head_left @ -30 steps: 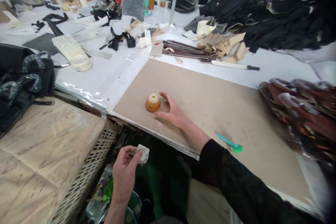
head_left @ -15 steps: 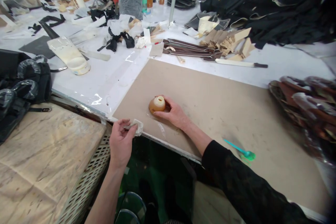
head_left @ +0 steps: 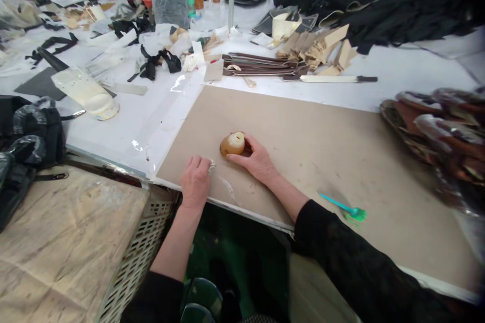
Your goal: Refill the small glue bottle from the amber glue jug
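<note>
A small round amber pot (head_left: 232,144) with a cream top sits tilted on the brown board (head_left: 310,136). My right hand (head_left: 256,160) is wrapped round its right side and grips it. My left hand (head_left: 195,180) lies palm down on the board's near left corner, pressing a small white cloth (head_left: 211,165) of which only an edge shows by the fingertips. The two hands are close together, the cloth just left of the pot.
A turquoise tool (head_left: 343,208) lies on the board to the right. Brown leather pieces (head_left: 435,126) are piled at far right. Strips, a knife (head_left: 337,79), bottles and scraps crowd the white table behind. A paper-covered crate (head_left: 68,242) stands at lower left.
My left hand rose from below the table edge with the cloth and now presses it onto the board. My right hand closed on the pot and tilted it.
</note>
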Demonstrator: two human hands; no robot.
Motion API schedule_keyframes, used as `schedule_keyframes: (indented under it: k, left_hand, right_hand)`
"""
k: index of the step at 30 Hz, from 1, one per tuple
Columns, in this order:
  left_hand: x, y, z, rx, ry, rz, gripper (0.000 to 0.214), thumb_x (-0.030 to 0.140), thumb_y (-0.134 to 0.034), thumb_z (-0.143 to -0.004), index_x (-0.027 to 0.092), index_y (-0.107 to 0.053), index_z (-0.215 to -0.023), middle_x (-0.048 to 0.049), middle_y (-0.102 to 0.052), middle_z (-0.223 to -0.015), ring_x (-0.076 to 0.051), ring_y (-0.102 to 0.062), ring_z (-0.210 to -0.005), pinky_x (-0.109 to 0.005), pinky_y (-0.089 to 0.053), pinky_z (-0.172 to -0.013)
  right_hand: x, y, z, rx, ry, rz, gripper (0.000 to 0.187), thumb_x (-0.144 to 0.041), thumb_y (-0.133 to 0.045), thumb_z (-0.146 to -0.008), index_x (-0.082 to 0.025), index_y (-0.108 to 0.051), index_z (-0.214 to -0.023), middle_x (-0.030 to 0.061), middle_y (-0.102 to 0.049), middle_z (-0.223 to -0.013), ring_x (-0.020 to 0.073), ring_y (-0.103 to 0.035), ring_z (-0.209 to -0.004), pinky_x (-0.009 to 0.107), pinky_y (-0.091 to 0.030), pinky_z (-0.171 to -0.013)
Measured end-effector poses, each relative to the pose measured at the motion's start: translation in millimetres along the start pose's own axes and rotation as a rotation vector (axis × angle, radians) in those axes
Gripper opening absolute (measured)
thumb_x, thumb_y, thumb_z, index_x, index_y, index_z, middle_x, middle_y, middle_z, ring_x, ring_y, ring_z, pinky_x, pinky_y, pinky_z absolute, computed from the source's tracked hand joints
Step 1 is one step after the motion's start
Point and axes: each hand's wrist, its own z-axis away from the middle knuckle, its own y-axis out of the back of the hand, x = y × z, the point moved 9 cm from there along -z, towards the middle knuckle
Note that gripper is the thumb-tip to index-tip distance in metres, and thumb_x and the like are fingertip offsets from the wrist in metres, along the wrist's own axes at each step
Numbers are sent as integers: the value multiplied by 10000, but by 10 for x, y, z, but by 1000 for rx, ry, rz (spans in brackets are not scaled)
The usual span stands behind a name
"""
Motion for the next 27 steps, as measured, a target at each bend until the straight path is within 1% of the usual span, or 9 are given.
schedule_keyframes:
  k: [4,7,10,13,16,19,20,22,27]
  left_hand:
    - [576,-81,422,-77,-161,31,166,116,-576,-989,206,-699,-924,-58,-619,-887,-249,-557,-922,-341,-469,-779]
    - [726,-79,592,-93,-198,74,130,124,-601,-987,211,-692,-953,-51,-638,-962,-216,-572,-929,-315,-492,-813]
    - [518,-57,476,-79,-156,52,51,193,-693,-950,213,-682,-906,-53,-647,-1003,-229,-574,-965,-336,-491,-868]
    - [77,-1,160,-25,-39,-48,109,244,-706,-943,210,-652,-855,-57,-653,-932,-272,-567,-963,-390,-458,-867]
    - [-330,103,-142,58,102,-165,130,275,-642,-974,206,-639,-864,-97,-658,-960,-331,-551,-998,-438,-417,-838]
    - [-434,162,-260,95,169,-234,146,268,-599,-987,202,-630,-860,-125,-648,-971,-360,-537,-1008,-443,-395,-814]
    - [-366,152,-241,85,153,-239,147,263,-599,-988,202,-627,-857,-122,-647,-962,-356,-539,-1002,-438,-393,-813]
    - [-84,88,-91,34,68,-219,145,265,-610,-991,206,-624,-859,-102,-647,-935,-327,-553,-975,-420,-399,-817]
    - [830,-69,704,-107,-164,-118,180,266,-593,-1014,223,-613,-840,-56,-650,-867,-256,-575,-864,-379,-404,-776]
  right_hand:
    - [-3,29,14,11,-2,-23,696,-374,-894,-698,-225,-623,-1322,71,-704,-1310,285,-656,-1216,463,-503,-1126]
    - [-18,53,22,9,-4,-25,666,-386,-886,-708,-235,-634,-1305,60,-720,-1278,279,-669,-1188,459,-514,-1108]
    - [-18,68,25,7,-8,-19,671,-393,-895,-691,-228,-643,-1292,64,-729,-1257,285,-675,-1172,462,-522,-1092]
    - [-11,82,27,8,-7,-12,691,-399,-903,-673,-230,-646,-1293,66,-726,-1270,291,-664,-1190,466,-510,-1103]
    - [-13,96,32,8,0,-9,696,-403,-899,-673,-234,-645,-1299,63,-722,-1281,288,-661,-1197,457,-511,-1102]
    - [-26,111,38,10,9,-8,699,-403,-892,-680,-232,-638,-1308,60,-725,-1276,274,-677,-1164,441,-527,-1079]
    - [-32,117,40,12,13,-5,697,-403,-891,-681,-231,-638,-1307,59,-725,-1275,271,-678,-1161,438,-522,-1083]
    - [-43,127,43,17,18,-3,690,-401,-890,-683,-227,-641,-1302,59,-723,-1279,269,-671,-1173,436,-507,-1100]
    - [-62,128,53,11,20,-15,678,-393,-880,-695,-222,-637,-1305,57,-726,-1272,265,-674,-1166,428,-516,-1087]
